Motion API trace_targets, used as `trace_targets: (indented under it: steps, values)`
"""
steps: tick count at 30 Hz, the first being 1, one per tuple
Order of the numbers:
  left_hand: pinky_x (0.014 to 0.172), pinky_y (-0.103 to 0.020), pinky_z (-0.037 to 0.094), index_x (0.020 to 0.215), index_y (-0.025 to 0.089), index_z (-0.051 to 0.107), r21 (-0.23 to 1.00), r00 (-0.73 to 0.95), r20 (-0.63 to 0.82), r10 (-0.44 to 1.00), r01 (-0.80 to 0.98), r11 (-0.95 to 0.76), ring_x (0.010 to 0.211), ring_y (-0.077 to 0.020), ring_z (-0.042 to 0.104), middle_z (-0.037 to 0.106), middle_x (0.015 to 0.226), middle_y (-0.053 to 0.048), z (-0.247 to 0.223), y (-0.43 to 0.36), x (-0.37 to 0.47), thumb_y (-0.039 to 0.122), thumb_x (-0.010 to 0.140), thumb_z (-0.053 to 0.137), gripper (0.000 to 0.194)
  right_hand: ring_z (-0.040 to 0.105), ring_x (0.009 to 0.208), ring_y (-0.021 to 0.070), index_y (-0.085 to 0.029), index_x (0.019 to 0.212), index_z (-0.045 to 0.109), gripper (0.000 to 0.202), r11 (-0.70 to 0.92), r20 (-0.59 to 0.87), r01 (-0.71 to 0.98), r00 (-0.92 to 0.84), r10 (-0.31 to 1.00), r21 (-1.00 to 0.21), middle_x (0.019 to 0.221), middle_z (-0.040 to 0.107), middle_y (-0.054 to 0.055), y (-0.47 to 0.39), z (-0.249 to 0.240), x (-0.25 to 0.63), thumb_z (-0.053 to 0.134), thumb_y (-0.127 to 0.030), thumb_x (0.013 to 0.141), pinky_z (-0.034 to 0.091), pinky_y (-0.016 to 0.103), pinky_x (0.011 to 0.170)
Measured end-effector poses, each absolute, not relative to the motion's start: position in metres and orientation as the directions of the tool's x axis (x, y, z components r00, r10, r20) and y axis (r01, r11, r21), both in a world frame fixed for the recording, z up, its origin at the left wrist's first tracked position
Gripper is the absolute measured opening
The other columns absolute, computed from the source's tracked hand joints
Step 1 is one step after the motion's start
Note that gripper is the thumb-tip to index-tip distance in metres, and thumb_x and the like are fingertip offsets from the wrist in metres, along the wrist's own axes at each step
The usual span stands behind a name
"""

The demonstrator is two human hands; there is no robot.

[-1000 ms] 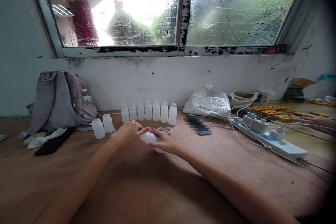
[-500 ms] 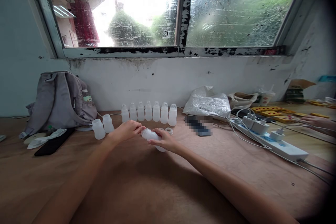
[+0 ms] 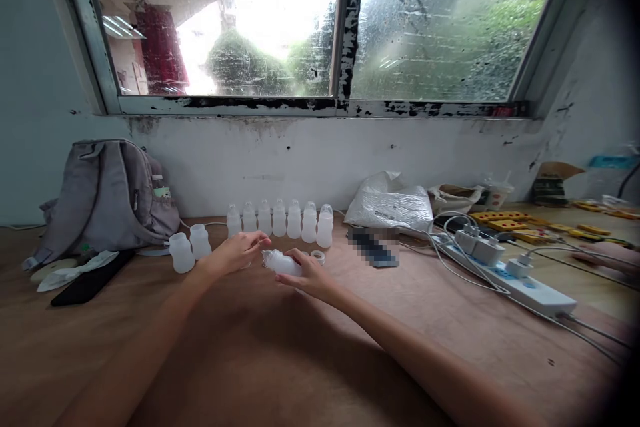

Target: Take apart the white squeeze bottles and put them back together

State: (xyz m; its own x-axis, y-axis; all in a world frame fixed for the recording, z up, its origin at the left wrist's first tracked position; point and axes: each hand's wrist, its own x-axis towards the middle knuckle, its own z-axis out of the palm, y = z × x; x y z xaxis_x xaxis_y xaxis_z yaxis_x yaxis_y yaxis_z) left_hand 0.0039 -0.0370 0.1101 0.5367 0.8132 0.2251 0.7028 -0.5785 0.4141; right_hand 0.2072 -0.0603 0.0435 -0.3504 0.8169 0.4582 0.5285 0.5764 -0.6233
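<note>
In my right hand (image 3: 311, 275) is a translucent white baby bottle (image 3: 287, 265), lying on its side with its end toward the left. Clear, crinkled material (image 3: 271, 258) shows at that end; its exact kind is hard to make out. My left hand (image 3: 243, 251) hovers just left of and above this end, its fingers stretched out and apart from the bottle. Beyond my right fingers a white ring (image 3: 318, 256) lies on the table. Several capped baby bottles (image 3: 294, 220) stand upright in a row near the wall. Two uncapped bottles (image 3: 181, 253) stand left of my left hand.
On the left are a grey backpack (image 3: 107, 193), a black flat case (image 3: 90, 280) and white tissue (image 3: 77, 271). A silvery bag (image 3: 390, 203), a partly blurred dark object (image 3: 373, 248) and a white power strip (image 3: 530, 290) with cables lie right. Another person's hand (image 3: 605, 257) is at far right.
My left hand has drawn away from the bottle's end and its fingers have straightened. The bottle in my right hand has shifted slightly lower. The whole view has tilted a little.
</note>
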Motion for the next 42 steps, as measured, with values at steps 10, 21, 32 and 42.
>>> trace_targets:
  steps: [10,21,32,42]
  values:
    - [0.055,-0.023,0.040,0.081,0.019,0.059,0.499,0.594,0.277,0.755,0.583,-0.642,0.061,-0.0125,0.051,0.058,0.069,-0.001,0.112,-0.031,-0.002,0.037,0.078,0.041,0.025,0.053,0.073,0.0169,-0.019,0.094,0.053,0.044,0.515,0.394,0.534,-0.331,0.857,-0.671,0.083,0.058,0.003,-0.059,0.045,0.209,0.060,-0.050,0.064,0.037,0.025,0.061]
    - [0.050,-0.021,0.033,0.091,0.020,0.053,0.353,0.517,0.432,0.739,0.658,-0.666,0.050,-0.0099,0.044,0.052,0.059,0.003,0.105,-0.029,0.002,0.034,0.083,0.034,0.025,0.052,0.073,0.0177,-0.018,0.091,0.054,0.044,0.379,0.329,0.429,-0.190,0.925,-0.820,0.080,0.058,0.003,-0.053,0.043,0.211,0.055,-0.055,0.066,0.037,0.026,0.062]
    - [0.058,-0.023,0.038,0.083,0.022,0.058,0.231,0.656,0.174,0.734,0.698,-0.678,0.067,-0.0155,0.056,0.061,0.074,-0.002,0.077,-0.029,0.014,0.035,0.082,0.039,0.023,0.053,0.084,0.0195,-0.018,0.104,0.048,0.048,0.160,0.181,-0.122,-0.190,0.965,-0.980,0.097,0.056,0.007,-0.037,0.041,0.217,0.041,-0.055,0.075,0.042,0.026,0.067]
    - [0.077,-0.028,0.041,0.100,0.021,0.051,0.437,0.565,0.524,0.637,0.464,-0.771,0.088,-0.0159,0.051,0.053,0.099,-0.003,0.100,-0.049,0.029,0.041,0.080,0.044,0.029,0.053,0.091,0.0233,-0.019,0.110,0.050,0.044,0.008,0.126,-0.283,-0.402,0.907,-0.959,0.100,0.058,0.008,-0.061,0.054,0.198,0.034,-0.049,0.081,0.042,0.032,0.072]
